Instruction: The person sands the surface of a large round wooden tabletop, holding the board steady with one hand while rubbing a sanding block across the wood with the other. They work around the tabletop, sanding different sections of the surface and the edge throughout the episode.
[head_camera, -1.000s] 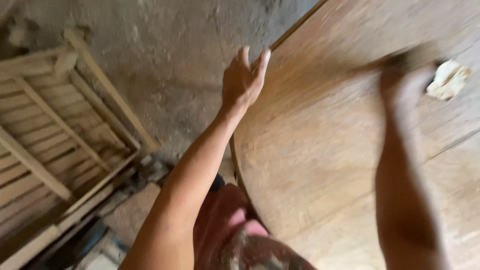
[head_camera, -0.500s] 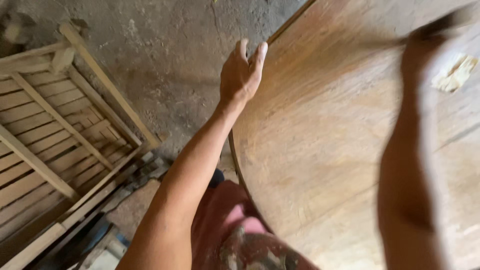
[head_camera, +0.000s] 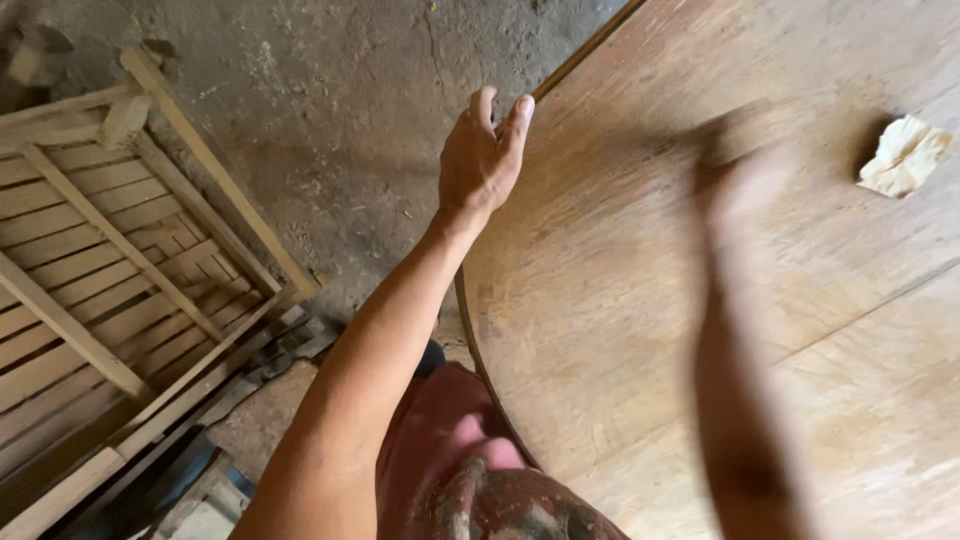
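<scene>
At the far left, around nine o'clock in the view, a wooden slat frame (head_camera: 110, 290) lies on the dusty floor (head_camera: 330, 110). It is well apart from both hands.

Next comes the left hand (head_camera: 480, 160), up near twelve o'clock. Its fingers are straight and close together, and the thumb stands a little apart. It rests against the curved edge of the big round wooden bench (head_camera: 620, 330). It holds nothing; it just steadies itself on that rim. The arm runs back down toward six o'clock, past the red shorts (head_camera: 450, 440).

Further right is the right hand (head_camera: 740, 180), over the top of the bench at about one o'clock. It is a fuzzy blur, so I cannot tell how far open it is or if it has anything in it. Its arm also runs down toward six o'clock.

At the far right, near two o'clock, a small crumpled pale scrap (head_camera: 905, 155) lies on the bench. It looks like paper or a rag; I cannot tell which. From the right hand it lies toward three o'clock, near but apart. Its longer side tilts from about seven to one o'clock. The right hand is much nearer to it than the left hand, which is well apart across the bench.
</scene>
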